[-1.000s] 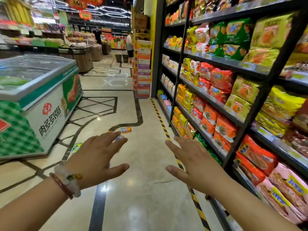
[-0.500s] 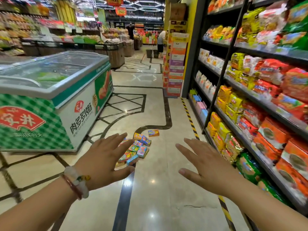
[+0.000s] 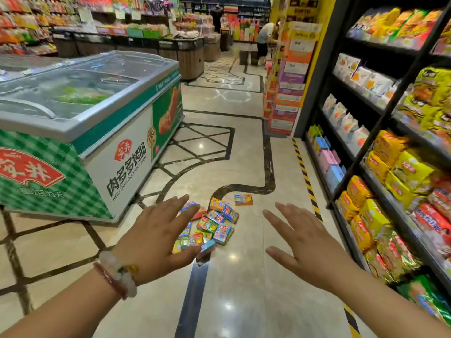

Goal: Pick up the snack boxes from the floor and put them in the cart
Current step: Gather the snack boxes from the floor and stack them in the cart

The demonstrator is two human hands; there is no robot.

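Observation:
Several small colourful snack boxes [image 3: 214, 223] lie in a loose heap on the polished floor ahead of me. One orange box [image 3: 243, 199] lies apart, just beyond the heap. My left hand [image 3: 156, 237] is stretched forward with straight fingers, palm down, and hides the heap's left side. My right hand [image 3: 307, 242] is held out the same way to the right of the heap, fingers spread. Both hands hold nothing. No cart is in view.
A chest freezer [image 3: 102, 132] with a glass lid stands at the left. Black shelves [image 3: 380, 147] full of snack bags line the right side behind a yellow-black floor stripe [image 3: 306, 176]. A stack of cartons [image 3: 290, 76] stands further down, with a person [image 3: 266, 40] beyond.
My view has swung to the right and down the aisle. The heap of boxes has come into full view and closer. Both hands stay stretched out and hold nothing.

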